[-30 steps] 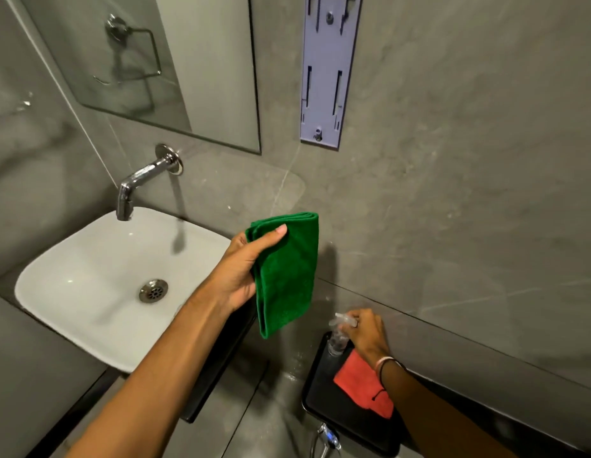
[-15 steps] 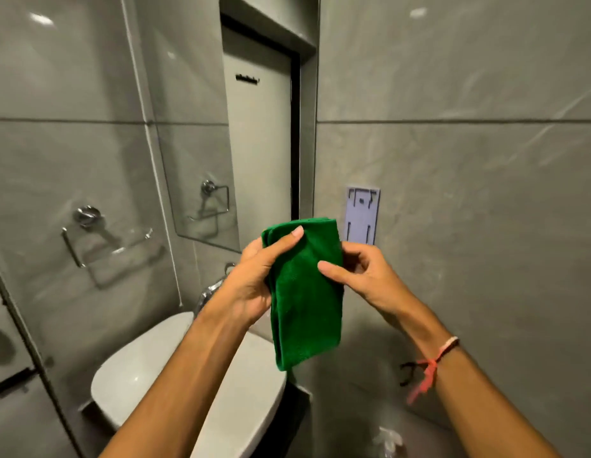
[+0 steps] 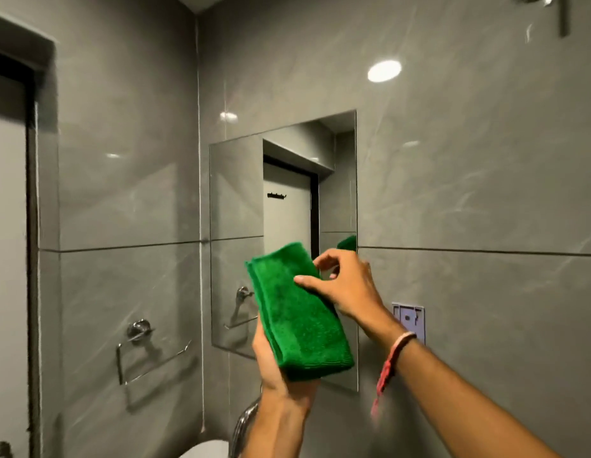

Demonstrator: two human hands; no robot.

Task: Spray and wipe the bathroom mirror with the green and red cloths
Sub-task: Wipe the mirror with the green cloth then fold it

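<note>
A folded green cloth (image 3: 297, 312) is held up in front of the lower part of the frameless wall mirror (image 3: 241, 200). My left hand (image 3: 277, 375) grips it from below and behind, mostly hidden by the cloth. My right hand (image 3: 347, 285) pinches the cloth's upper right edge with thumb and fingers; a red thread band sits on that wrist. The mirror reflects a door and a corner of the cloth. The red cloth and the spray bottle are out of view.
Grey tiled walls surround the mirror. A chrome towel ring (image 3: 142, 352) hangs on the left wall. A pale purple wall bracket (image 3: 416, 322) sits right of the mirror. The tap (image 3: 243, 424) and the white basin rim (image 3: 208, 449) show at the bottom; a door frame (image 3: 33, 193) stands at far left.
The view has tilted up from the basin to the mirror. My right hand left the spray bottle by the red cloth and took hold of the green cloth, which both hands raised.
</note>
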